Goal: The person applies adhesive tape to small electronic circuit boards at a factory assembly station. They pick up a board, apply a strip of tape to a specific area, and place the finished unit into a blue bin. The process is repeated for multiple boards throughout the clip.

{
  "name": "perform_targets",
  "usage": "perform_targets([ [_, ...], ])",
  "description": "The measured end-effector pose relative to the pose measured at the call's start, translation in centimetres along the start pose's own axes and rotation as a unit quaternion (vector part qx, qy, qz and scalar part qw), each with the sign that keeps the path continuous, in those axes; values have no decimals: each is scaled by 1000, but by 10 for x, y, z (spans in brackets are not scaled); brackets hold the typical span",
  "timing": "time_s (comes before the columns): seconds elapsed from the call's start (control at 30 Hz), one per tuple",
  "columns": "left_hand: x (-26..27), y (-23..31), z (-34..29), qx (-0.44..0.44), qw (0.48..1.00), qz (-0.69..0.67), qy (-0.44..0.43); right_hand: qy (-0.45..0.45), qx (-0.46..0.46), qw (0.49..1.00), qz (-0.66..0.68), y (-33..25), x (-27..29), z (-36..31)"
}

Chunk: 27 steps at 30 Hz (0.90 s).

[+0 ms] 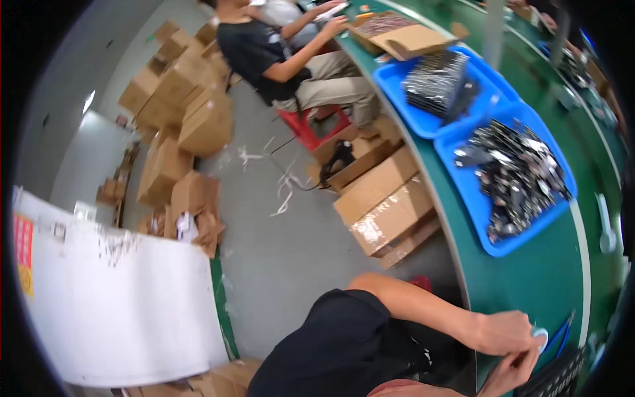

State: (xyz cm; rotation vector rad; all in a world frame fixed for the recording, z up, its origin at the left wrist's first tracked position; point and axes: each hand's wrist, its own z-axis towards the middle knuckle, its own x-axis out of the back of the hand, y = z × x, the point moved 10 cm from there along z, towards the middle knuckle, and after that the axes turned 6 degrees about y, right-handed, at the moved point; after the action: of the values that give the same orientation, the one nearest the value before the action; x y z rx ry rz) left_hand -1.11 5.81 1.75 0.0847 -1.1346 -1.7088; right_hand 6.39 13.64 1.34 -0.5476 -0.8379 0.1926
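Observation:
My left hand (pixel 504 333) is closed over the green worktop, its fingers at a small light-blue round piece (pixel 540 339). Just below it my right hand (pixel 512 372) is also closed, with its fingertips against the same piece. The fingers cover much of the piece, so its kind cannot be made out. Beside the hands lies a thin blue two-legged tool (pixel 563 336), perhaps pliers or tweezers. A black slotted object (pixel 559 376) sits near the lower right.
A blue tray (pixel 497 250) of small dark metal parts stands up the bench (pixel 493 281). Beyond it, another blue tray (pixel 390 85) holds black bagged pieces. An opened carton (pixel 413 43) and a seated co-worker (pixel 254 56) are farther off. Cardboard boxes (pixel 390 198) stand beside the bench.

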Motion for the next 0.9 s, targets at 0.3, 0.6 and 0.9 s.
perform_targets([
  [0.3, -23, -16, 7, 83, 973, -195, -86, -10, -57, 998, 19, 44, -8, -11],
  [0.6, -39, -6, 5, -98, 994, 24, 43, -35, -67, 997, -13, 51, -45, -38],
  [0.9, -13, -29, -6, 33, 987, -146, -49, -60, -95, 994, -16, 61, -63, -38],
])
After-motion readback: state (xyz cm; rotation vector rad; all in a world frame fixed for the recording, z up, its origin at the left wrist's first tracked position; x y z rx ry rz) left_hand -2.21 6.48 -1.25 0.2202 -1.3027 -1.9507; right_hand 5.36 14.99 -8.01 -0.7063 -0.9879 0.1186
